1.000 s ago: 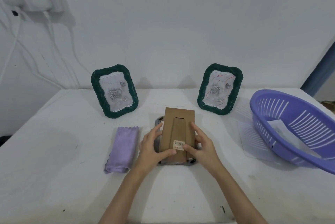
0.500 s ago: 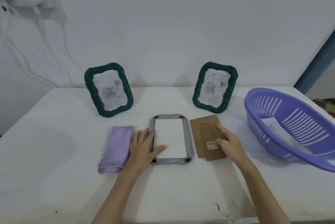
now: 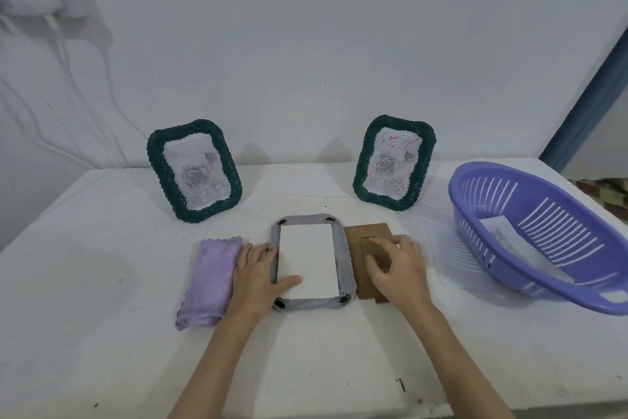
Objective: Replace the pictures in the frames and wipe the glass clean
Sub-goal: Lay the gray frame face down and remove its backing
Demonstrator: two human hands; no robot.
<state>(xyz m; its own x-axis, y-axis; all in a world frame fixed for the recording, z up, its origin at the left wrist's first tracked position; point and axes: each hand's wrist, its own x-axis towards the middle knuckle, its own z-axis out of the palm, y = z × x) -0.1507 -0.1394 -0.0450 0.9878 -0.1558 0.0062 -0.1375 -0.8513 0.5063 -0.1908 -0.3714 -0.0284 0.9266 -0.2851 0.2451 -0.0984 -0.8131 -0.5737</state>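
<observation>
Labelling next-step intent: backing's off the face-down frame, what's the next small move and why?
Probably lift the white picture sheet out of the face-down frame. The cardboard backing lies beside the frame under the right hand; the left hand rests on the frame's left edge, thumb on the exposed sheet, so the right hand seems free to lift it.

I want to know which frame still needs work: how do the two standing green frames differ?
The left green frame shows a clean grey rose picture; the right green frame shows a like picture marked with red scribbles. The left green frame tilts left; the right green frame tilts right, nearer the purple basket. Both stand upright on the table, with the same green woven borders.
</observation>
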